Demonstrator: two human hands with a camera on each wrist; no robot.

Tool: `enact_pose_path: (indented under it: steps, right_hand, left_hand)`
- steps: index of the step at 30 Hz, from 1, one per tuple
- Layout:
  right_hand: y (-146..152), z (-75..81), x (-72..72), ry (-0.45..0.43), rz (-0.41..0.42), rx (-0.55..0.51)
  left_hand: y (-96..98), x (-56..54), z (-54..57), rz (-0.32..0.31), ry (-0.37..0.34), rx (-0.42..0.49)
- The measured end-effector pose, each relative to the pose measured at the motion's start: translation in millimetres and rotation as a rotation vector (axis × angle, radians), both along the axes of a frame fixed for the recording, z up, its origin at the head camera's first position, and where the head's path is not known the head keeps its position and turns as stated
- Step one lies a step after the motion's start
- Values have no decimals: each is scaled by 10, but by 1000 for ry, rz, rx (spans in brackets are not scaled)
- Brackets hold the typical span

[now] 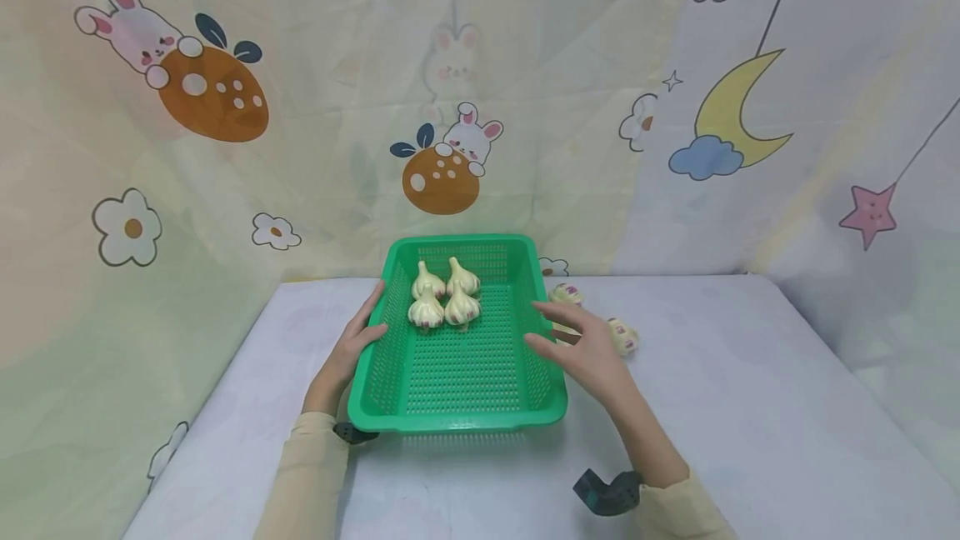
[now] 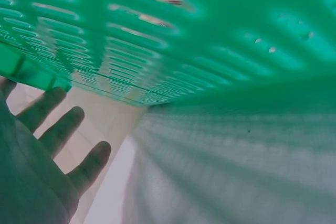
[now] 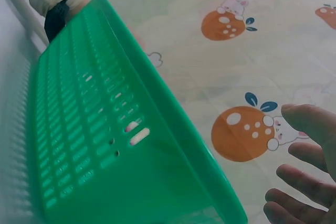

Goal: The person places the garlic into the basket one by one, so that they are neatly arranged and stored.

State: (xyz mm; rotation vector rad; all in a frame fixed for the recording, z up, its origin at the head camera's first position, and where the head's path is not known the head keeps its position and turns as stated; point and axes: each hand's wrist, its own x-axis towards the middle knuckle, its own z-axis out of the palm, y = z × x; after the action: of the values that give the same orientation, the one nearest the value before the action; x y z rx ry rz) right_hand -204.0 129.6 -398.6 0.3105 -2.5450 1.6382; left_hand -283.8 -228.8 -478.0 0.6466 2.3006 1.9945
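Observation:
A green plastic basket (image 1: 465, 422) sits in the middle of the table, with several garlic bulbs (image 1: 426, 311) grouped in its far left part. My left hand (image 1: 351, 352) holds the basket's left rim, thumb over the edge and fingers along the outside. In the left wrist view, the fingers (image 2: 89, 166) stretch beside the slotted basket wall. My right hand (image 1: 588, 348) hovers at the right rim, thumb and fingers parted; the right wrist view shows it apart from the basket. Beyond this hand, loose garlic bulbs (image 1: 622, 337) lie on the table, partly hidden.
The white-covered table (image 1: 750, 407) extends on both sides of the basket. Close behind its far edge hangs a printed cloth (image 1: 337, 148) with rabbits, flowers and a moon. Dark wrist devices (image 1: 609, 493) sit at both cuffs.

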Motion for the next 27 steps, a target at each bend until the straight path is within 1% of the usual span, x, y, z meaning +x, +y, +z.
enact_pose_path:
  steps: [2,5,9,14,20,27]
  right_hand:
    - [35,-1,2,11,-19,12]
    - [88,2,0,32,-47,25]
    - [164,-4,-3,50,-91,45]
    - [255,-37,-22,44,-136,89]
    - [333,-82,-67,8,-192,97]
    - [393,-192,-126,-54,-263,130]
  left_hand:
    - [-12,-17,-38,4,10,-9]
    - [-20,-28,-65,3,17,-9]
    - [-27,-32,-71,-6,11,-9]
    - [-33,-24,-59,4,12,-13]
    - [-21,-20,-51,-1,12,-6]
    - [-9,-37,-59,10,19,-13]
